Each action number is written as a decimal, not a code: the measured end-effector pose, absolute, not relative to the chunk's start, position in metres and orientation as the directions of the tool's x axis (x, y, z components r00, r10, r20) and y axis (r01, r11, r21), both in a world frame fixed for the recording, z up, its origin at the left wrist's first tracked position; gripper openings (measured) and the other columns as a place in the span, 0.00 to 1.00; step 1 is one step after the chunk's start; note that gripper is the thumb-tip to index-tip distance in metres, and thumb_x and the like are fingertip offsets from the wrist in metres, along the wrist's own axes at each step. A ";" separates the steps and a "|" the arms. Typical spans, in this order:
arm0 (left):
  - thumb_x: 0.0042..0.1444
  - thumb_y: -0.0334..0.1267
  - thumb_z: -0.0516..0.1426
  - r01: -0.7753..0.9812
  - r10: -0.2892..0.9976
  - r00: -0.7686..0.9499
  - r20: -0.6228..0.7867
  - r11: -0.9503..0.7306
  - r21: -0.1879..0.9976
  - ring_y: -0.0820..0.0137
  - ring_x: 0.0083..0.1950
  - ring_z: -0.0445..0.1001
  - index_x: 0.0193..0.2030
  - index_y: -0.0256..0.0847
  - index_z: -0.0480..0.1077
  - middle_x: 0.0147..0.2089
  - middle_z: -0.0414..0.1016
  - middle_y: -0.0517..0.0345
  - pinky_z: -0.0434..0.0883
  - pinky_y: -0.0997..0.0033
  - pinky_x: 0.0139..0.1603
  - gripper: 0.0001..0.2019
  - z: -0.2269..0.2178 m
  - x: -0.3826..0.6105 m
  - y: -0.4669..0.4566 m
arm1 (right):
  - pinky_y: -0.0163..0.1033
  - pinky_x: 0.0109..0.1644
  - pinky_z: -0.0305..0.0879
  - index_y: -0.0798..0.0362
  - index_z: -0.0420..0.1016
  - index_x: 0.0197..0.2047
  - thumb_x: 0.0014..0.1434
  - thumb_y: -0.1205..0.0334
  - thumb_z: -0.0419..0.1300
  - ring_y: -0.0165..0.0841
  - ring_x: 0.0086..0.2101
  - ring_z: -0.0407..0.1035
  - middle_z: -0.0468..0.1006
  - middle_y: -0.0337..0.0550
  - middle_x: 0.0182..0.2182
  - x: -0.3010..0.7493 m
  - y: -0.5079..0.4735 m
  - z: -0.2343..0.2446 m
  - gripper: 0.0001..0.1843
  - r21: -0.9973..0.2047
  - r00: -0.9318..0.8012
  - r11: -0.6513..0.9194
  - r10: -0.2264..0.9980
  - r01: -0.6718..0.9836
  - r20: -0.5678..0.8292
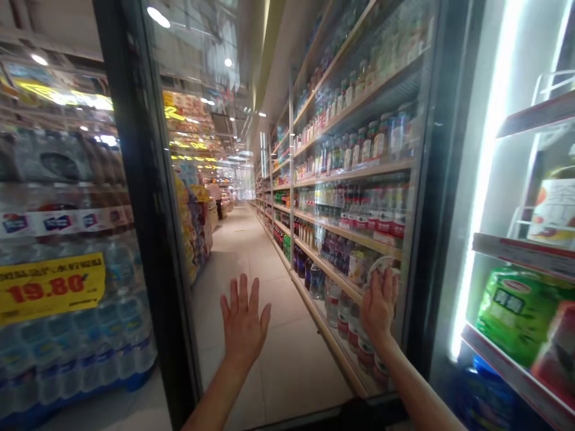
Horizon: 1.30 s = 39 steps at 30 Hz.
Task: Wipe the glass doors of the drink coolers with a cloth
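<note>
In front of me is a glass door (269, 257) in a dark frame (139, 197). My left hand (244, 323) is raised toward its lower middle with the fingers spread, holding nothing; it looks to be flat on the pane. Lower right on the glass, my right hand (380, 305) presses a pale, crumpled cloth (384, 263). Fingers cover most of the cloth, so only its upper edge shows. Shelves of bottled drinks (354, 146) appear in or through the pane behind both hands.
Stacked bottle packs (67, 335) with a yellow price sign (51, 287) stand at left. To the right, a lit cooler holds a green pack (516, 314) on a shelf (516, 383). A distant person (215, 194) is seen along the aisle floor (238, 239).
</note>
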<state>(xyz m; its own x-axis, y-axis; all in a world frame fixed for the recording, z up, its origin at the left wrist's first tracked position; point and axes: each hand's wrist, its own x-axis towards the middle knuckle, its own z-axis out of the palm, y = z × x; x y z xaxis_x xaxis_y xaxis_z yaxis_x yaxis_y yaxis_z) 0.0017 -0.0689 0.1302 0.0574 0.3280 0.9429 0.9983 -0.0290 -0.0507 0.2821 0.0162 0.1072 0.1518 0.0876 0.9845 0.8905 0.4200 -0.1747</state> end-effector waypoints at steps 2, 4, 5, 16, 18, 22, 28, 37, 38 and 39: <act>0.59 0.38 0.51 0.999 0.334 0.051 0.941 -0.024 -0.046 0.53 0.70 0.38 0.68 0.43 0.37 0.69 0.44 0.42 0.49 0.40 0.63 0.34 0.130 0.001 -0.068 | 0.62 0.60 0.54 0.49 0.52 0.65 0.57 0.72 0.48 0.48 0.65 0.37 0.48 0.47 0.66 0.260 0.006 0.101 0.32 -0.028 -0.027 0.491 0.105 0.871 0.994; 0.59 0.38 0.51 0.998 0.337 0.066 0.939 -0.011 -0.066 0.53 0.70 0.39 0.68 0.42 0.37 0.69 0.44 0.42 0.50 0.41 0.63 0.34 0.130 0.000 -0.068 | 0.56 0.62 0.54 0.46 0.59 0.62 0.56 0.74 0.49 0.43 0.65 0.40 0.56 0.42 0.63 0.246 0.000 0.096 0.31 0.165 -0.271 0.570 0.105 0.805 0.957; 0.59 0.38 0.50 0.997 0.334 0.076 0.939 -0.004 -0.079 0.54 0.70 0.39 0.68 0.42 0.37 0.68 0.44 0.42 0.50 0.41 0.63 0.34 0.130 -0.001 -0.069 | 0.53 0.63 0.54 0.45 0.62 0.59 0.55 0.75 0.49 0.41 0.64 0.41 0.60 0.40 0.61 0.248 0.000 0.095 0.30 0.225 -0.350 0.590 0.106 0.775 0.931; 0.60 0.39 0.49 0.997 0.305 0.072 0.950 -0.004 -0.074 0.54 0.70 0.39 0.68 0.42 0.35 0.69 0.42 0.43 0.50 0.41 0.63 0.33 0.132 0.004 -0.070 | 0.60 0.61 0.53 0.50 0.58 0.62 0.59 0.69 0.47 0.45 0.65 0.39 0.54 0.47 0.64 0.279 0.020 0.123 0.27 -0.020 -0.034 0.517 0.094 0.856 0.995; 0.60 0.39 0.49 0.996 0.305 0.084 0.949 -0.002 -0.088 0.54 0.70 0.39 0.68 0.43 0.35 0.69 0.42 0.43 0.50 0.42 0.63 0.34 0.132 0.002 -0.070 | 0.55 0.62 0.54 0.47 0.62 0.59 0.57 0.71 0.48 0.42 0.64 0.41 0.61 0.44 0.61 0.268 0.014 0.122 0.27 0.180 -0.279 0.607 0.072 0.774 0.958; 0.59 0.38 0.50 0.995 0.308 0.100 0.946 -0.004 -0.104 0.54 0.70 0.39 0.68 0.42 0.36 0.69 0.44 0.42 0.50 0.43 0.63 0.34 0.130 -0.001 -0.069 | 0.58 0.62 0.52 0.51 0.60 0.61 0.58 0.70 0.47 0.42 0.64 0.44 0.59 0.48 0.61 0.291 0.027 0.148 0.27 -0.032 -0.002 0.499 0.067 0.866 0.998; 0.59 0.38 0.50 0.996 0.300 0.086 0.950 0.009 -0.093 0.52 0.69 0.41 0.68 0.39 0.40 0.66 0.50 0.36 0.51 0.42 0.61 0.32 0.128 0.002 -0.069 | 0.60 0.62 0.51 0.55 0.56 0.63 0.59 0.70 0.45 0.45 0.64 0.39 0.58 0.53 0.61 0.259 0.029 0.176 0.28 -0.087 0.101 0.494 -0.003 0.865 0.995; 0.56 0.38 0.52 0.989 0.220 0.146 0.965 -0.030 -0.143 0.53 0.62 0.58 0.58 0.35 0.61 0.58 0.62 0.38 0.59 0.52 0.58 0.22 0.159 -0.013 -0.074 | 0.63 0.62 0.47 0.55 0.50 0.65 0.60 0.68 0.43 0.45 0.65 0.37 0.50 0.54 0.64 0.277 0.041 0.206 0.29 -0.239 0.273 0.427 -0.019 0.872 0.962; 0.56 0.39 0.52 0.991 0.207 0.136 0.969 -0.024 -0.134 0.53 0.61 0.58 0.58 0.34 0.61 0.59 0.62 0.37 0.59 0.51 0.58 0.23 0.164 -0.013 -0.073 | 0.63 0.62 0.46 0.56 0.50 0.65 0.60 0.68 0.43 0.46 0.65 0.36 0.51 0.54 0.64 0.267 0.039 0.209 0.29 -0.233 0.268 0.438 -0.020 0.868 0.963; 0.56 0.39 0.52 0.992 0.201 0.124 0.972 -0.018 -0.123 0.53 0.62 0.57 0.59 0.34 0.60 0.60 0.61 0.36 0.57 0.50 0.59 0.24 0.169 -0.013 -0.072 | 0.62 0.63 0.46 0.56 0.51 0.65 0.60 0.70 0.44 0.45 0.65 0.34 0.53 0.53 0.63 0.254 0.035 0.208 0.29 -0.161 0.192 0.461 -0.020 0.873 0.981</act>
<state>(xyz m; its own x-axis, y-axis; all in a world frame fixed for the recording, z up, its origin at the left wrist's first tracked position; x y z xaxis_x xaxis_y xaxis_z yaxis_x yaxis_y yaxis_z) -0.0130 -0.0723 0.1691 0.1241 0.2006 0.9718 0.9922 -0.0177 -0.1230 0.2539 0.0349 0.2085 0.1917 -0.0198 0.9813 0.8726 0.4610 -0.1611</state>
